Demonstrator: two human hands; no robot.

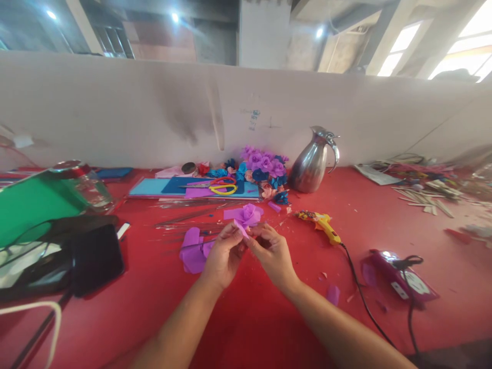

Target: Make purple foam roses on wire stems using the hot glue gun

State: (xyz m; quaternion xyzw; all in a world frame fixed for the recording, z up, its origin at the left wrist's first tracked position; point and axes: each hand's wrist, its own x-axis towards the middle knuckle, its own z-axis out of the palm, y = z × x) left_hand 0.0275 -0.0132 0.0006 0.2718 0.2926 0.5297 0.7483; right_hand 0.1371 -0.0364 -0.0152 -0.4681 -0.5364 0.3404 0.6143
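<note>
Both my hands meet over the middle of the red table, closed on a small strip of purple crepe paper. My left hand pinches its left side, and the fingers of my right hand grip it from the right. Just beyond my fingertips is a purple paper flower; I cannot tell whether it joins the strip. Cut purple paper pieces lie beside my left hand. Thin wire stems are spread on the table behind them.
Yellow-handled scissors rest on blue paper sheets. Finished paper flowers are heaped beside a metal jug. To the right are a yellow glue gun and a power strip with cords. A black phone and glass jar are left.
</note>
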